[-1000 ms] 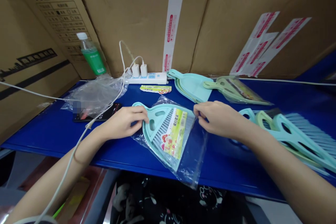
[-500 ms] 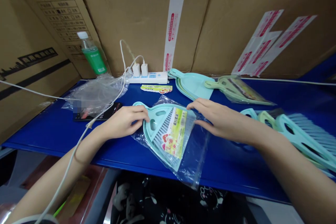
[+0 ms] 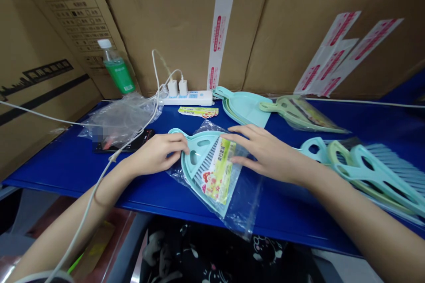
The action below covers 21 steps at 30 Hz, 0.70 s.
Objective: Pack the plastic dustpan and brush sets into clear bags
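Observation:
A light-blue dustpan (image 3: 198, 193) lies on the blue table, with a matching small brush (image 3: 195, 166) nested on it. Both are inside a clear plastic bag (image 3: 246, 205), whose empty end reaches toward the table's front edge. A yellow-green printed card (image 3: 217, 177) rests over the bristles. My left hand (image 3: 162, 152) grips the dustpan at its handle end, thumb and fingers closed around it. With fingers apart, my right hand (image 3: 262, 152) reaches over the card's upper right part, fingertips at its edge. Whether they press the card through the film or from inside the bag cannot be made out.
Behind are stacked dustpans (image 3: 247, 104), a bagged green set (image 3: 299, 112), a loose card (image 3: 198, 112) and a power strip (image 3: 195, 97). Brushes (image 3: 381, 177) lie at right. Plastic bags (image 3: 121, 115), a phone (image 3: 139, 141), a bottle (image 3: 117, 70) and a cable (image 3: 133, 139) are at left.
My right hand has moved left from the bag's edge onto the card, its fingers spreading. The card has slid slightly left and down. My left hand stays in place.

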Available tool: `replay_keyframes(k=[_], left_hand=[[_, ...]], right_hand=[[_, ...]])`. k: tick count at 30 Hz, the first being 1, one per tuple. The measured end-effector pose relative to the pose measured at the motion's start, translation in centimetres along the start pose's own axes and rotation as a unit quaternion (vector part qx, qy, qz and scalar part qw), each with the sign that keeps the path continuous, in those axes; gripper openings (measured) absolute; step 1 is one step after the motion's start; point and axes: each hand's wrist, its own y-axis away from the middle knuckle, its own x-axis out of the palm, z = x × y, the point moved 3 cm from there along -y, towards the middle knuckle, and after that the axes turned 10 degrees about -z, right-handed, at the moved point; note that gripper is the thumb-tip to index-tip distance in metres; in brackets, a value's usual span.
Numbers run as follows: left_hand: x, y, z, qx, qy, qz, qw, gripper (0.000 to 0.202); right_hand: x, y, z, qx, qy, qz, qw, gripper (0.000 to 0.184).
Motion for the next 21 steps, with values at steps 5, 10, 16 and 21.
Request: replay_keyframes(k=[5,10,16,21], left_hand=[[0.0,-0.1,-0.2,0.020,-0.008,-0.008,1.000,0.028],[0.0,0.0,-0.2,0.017,-0.012,-0.008,1.000,0.028],[0.1,0.0,-0.2,0.011,-0.014,-0.004,1.000,0.028],[-0.1,-0.1,-0.5,0.025,0.000,-0.009,1.000,0.025]], right_hand=[[0.8,-0.3,1.2,0.019,-0.020,-0.004,1.000,0.050],[1.4,-0.2,1.6,0.034,-0.004,-0.016,0.999,0.046],[1.6,0.0,2.3,0.059,0.040,-0.029,0.997,0.046],[1.2,0.0,2.1,0.057,0.044,-0.010,0.997,0.048]])
